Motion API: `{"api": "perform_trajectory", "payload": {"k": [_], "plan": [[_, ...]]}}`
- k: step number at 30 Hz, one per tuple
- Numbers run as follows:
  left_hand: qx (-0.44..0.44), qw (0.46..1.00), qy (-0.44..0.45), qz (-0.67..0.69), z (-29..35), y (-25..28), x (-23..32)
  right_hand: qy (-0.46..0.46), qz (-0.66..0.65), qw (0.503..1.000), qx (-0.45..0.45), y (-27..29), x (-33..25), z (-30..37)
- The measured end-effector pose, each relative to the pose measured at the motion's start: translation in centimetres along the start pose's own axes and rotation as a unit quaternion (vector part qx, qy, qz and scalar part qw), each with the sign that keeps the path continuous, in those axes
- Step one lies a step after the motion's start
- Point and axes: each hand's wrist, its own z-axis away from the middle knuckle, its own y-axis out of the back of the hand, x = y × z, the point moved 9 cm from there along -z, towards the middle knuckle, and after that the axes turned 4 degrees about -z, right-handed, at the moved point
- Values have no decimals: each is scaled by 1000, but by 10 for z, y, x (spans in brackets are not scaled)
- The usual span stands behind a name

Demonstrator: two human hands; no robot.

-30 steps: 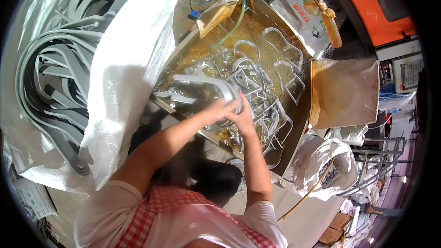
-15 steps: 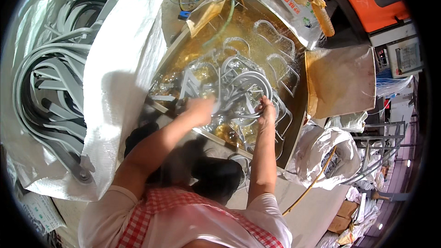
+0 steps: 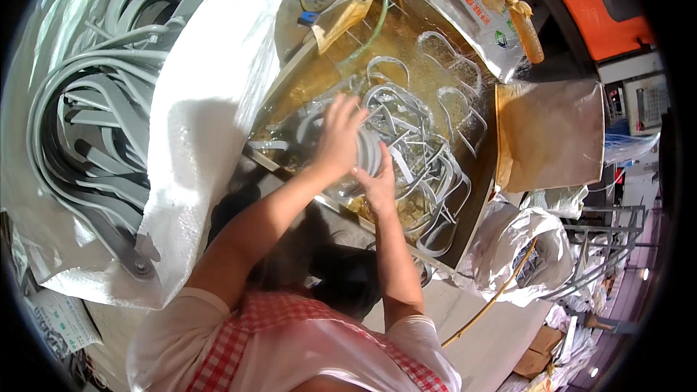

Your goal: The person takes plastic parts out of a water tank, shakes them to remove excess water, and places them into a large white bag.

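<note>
My right hand (image 3: 380,180) is closed round a bundle of curved grey plastic strips (image 3: 369,152) held over the near side of a water tank (image 3: 472,236). My left hand (image 3: 338,131) is at the left side of that bundle with its fingers spread; its palm side is hidden, so I cannot see how far it touches the strips. In the yellowish water lie many loose grey hook-shaped strips (image 3: 406,120), tangled together beyond and to the right of my hands. The bundle is slightly blurred.
At the left a large white woven sack (image 3: 210,101) holds stacked grey curved strips (image 3: 109,101). Brown cardboard (image 3: 549,138) stands at the tank's right edge. Below it sits an open white bag (image 3: 490,254) with a thin stick (image 3: 490,294) across it. A green hose (image 3: 374,33) enters the tank.
My right hand has moved left and nearer with the grey strips. My left hand has moved up and right to them, its fingers spreading. The view has shifted slightly.
</note>
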Motion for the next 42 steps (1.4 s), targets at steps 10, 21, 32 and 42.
{"api": "perform_trajectory", "payload": {"k": [10, 21, 32, 42], "plan": [[52, 505, 592, 626, 71, -62, -88, 83, 142, 981, 104, -6, 19, 44], [-245, 463, 504, 687, 64, -73, -47, 109, 376, 919, -44, -54, -31, 38], [-404, 701, 329, 486, 9, -25, 52, -115, -2, 942, 315, 113, 121, -7], [-413, 769, 281, 398, -18, 33, 118, -4, -207, 917, 341, 155, 69, -3]]}}
